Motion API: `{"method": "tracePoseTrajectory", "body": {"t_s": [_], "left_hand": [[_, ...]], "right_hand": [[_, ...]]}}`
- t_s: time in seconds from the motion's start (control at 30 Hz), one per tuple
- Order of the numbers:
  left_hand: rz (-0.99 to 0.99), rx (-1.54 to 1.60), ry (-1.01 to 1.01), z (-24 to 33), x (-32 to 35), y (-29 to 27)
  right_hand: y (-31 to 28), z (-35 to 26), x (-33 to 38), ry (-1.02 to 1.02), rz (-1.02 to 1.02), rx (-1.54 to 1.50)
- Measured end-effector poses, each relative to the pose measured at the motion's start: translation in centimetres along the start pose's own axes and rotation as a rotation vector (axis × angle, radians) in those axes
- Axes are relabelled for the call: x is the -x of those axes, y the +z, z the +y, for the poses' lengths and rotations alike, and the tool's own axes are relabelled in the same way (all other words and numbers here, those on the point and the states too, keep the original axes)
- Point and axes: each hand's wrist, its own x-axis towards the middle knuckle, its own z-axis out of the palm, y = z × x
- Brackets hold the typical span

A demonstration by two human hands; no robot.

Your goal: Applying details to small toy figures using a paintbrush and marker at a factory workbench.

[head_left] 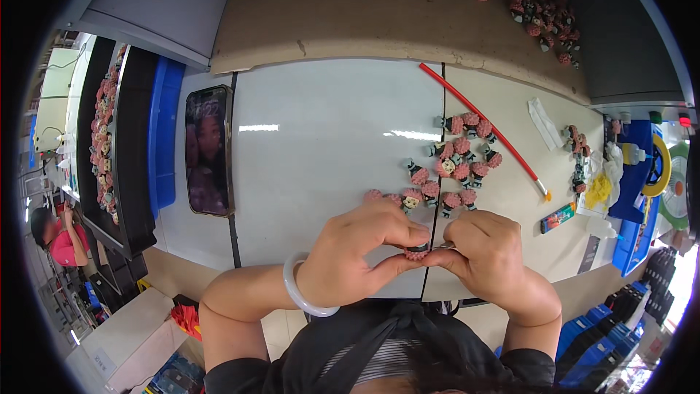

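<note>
My left hand (361,248) and my right hand (485,252) meet near the front edge of the white table (321,153). Between their fingertips sits a small pink-haired figurine (416,252), pinched by the left thumb and fingers. My right hand's fingertips press against it; a thin metal piece shows at them. A white bangle (300,288) circles my left wrist. Just beyond my hands lies a cluster of several similar pink-haired figurines (456,164).
A phone (208,149) lies screen-up at the left. A black tray (109,131) of figurines and a blue bin (166,131) stand further left. A red-handled brush (481,128), glue bottle (633,153) and more figurines (539,7) lie to the right and back. Another person (58,237) works far left.
</note>
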Motion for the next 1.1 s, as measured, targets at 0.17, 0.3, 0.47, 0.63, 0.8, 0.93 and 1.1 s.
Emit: {"method": "tracePoseTrajectory", "body": {"t_s": [0.17, 0.3, 0.47, 0.63, 0.8, 0.93, 1.1], "left_hand": [[0.032, -0.114, 0.098, -0.16, 0.1, 0.28], [0.068, -0.153, 0.102, -0.08, 0.38, 0.37], [0.057, -0.154, 0.13, -0.32, 0.33, 0.47], [0.038, -0.149, 0.128, -0.16, 0.13, 0.4], [0.051, -0.177, 0.135, -0.17, 0.49, 0.46], [0.057, -0.185, 0.151, -0.44, 0.51, 0.62], [0.051, -0.188, 0.148, -0.06, 0.3, 0.69]], "right_hand": [[0.08, -0.31, 0.07, 0.034, -0.018, 0.075], [0.3, -0.22, -0.01, 0.043, -0.032, 0.028], [0.31, -0.14, 0.08, 0.082, -0.048, 0.005], [-0.04, -0.14, 0.1, 0.084, -0.085, -0.013], [0.21, -0.08, 0.02, 0.088, -0.108, -0.075], [0.31, 0.24, 0.17, 0.108, -0.109, -0.133], [-0.22, -0.34, 0.09, 0.106, -0.118, -0.074]]}}
